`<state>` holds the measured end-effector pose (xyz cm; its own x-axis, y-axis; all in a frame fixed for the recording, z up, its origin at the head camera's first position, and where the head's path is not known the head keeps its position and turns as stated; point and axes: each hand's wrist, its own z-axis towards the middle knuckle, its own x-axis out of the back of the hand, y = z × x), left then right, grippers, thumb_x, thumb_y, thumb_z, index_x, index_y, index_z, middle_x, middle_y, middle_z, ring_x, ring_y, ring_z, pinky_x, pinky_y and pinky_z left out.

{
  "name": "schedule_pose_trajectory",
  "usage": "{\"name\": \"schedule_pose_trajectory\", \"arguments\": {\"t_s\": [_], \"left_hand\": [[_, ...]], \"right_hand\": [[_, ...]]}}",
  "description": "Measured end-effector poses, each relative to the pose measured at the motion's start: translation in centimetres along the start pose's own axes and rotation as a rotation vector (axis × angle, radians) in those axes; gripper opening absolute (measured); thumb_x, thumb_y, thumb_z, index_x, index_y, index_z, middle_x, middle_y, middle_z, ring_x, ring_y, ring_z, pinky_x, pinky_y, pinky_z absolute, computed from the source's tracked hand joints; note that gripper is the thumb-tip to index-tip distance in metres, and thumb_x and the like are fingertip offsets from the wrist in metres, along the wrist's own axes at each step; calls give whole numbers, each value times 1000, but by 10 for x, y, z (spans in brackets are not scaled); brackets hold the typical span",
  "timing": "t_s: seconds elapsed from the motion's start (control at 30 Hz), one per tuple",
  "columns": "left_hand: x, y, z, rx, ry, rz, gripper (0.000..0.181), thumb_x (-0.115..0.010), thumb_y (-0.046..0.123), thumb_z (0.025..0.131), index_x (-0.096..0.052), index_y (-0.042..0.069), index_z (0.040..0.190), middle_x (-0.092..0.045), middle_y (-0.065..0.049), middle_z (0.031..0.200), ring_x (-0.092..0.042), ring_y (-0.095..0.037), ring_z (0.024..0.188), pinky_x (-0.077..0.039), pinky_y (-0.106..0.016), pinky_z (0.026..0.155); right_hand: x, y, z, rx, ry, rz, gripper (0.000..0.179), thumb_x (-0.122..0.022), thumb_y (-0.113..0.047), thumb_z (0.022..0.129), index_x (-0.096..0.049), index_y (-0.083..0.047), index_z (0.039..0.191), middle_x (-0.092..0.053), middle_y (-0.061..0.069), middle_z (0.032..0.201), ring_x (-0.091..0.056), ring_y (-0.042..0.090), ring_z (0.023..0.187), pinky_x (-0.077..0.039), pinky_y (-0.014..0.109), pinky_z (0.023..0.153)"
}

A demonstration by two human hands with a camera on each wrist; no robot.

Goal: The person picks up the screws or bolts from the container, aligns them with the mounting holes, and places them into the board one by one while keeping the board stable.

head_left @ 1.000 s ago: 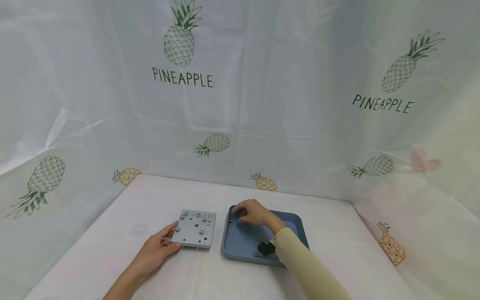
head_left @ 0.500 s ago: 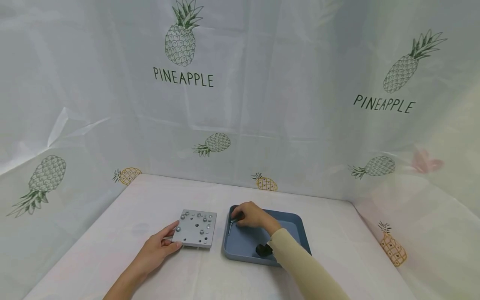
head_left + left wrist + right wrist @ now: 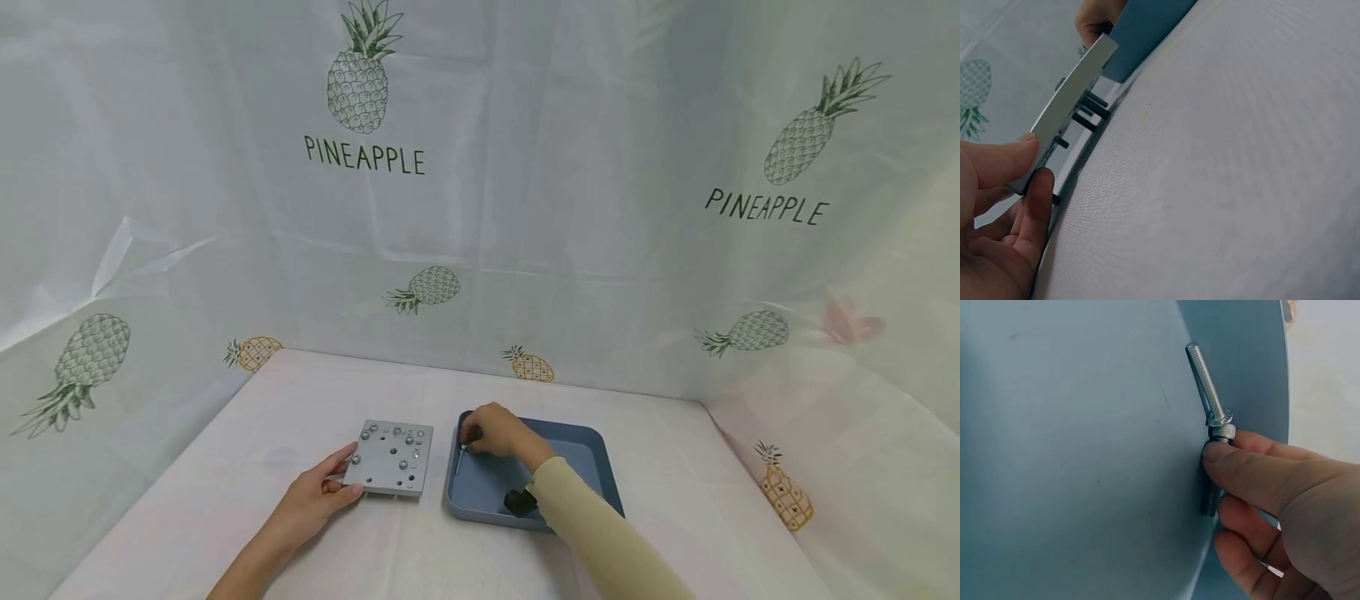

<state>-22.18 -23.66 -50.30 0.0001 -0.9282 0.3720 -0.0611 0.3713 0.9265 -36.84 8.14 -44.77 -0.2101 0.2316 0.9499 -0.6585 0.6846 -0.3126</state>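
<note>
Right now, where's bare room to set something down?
Bare: the white table beyond the metal plate, and right of the blue tray. Crowded: the plate's left edge, gripped by the left hand, and the tray's left wall, where the right hand grips bolts.

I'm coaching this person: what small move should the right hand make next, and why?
I'd probably lift the silver bolt clear of the blue tray: the right hand pinches near its head, and the left hand holds the plate, which bears bolt heads and what look like open holes.
</note>
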Motion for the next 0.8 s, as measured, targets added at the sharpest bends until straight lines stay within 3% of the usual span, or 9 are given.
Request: {"name": "schedule_pose_trajectory", "arguments": {"t_s": [0.3, 0.8], "left_hand": [[0, 0, -1, -4, 4, 4, 78, -83, 24, 94, -45, 14, 162, -55, -22, 151, -60, -18, 99, -49, -23, 80], [0, 2, -2, -7, 5, 1, 80, -83, 24, 94, -44, 11, 162, -56, -23, 149, -61, -19, 101, -51, -23, 79]], "right_hand": [[1, 2, -3, 3, -8, -32, 12, -83, -9, 92, -81, -14, 103, -77, -4, 98, -67, 11, 91, -55, 33, 89], [10, 17, -18, 38, 78, 120, 9, -80, -5, 94, -77, -10, 102, -77, 0, 99, -67, 11, 90, -55, 32, 85]]}}
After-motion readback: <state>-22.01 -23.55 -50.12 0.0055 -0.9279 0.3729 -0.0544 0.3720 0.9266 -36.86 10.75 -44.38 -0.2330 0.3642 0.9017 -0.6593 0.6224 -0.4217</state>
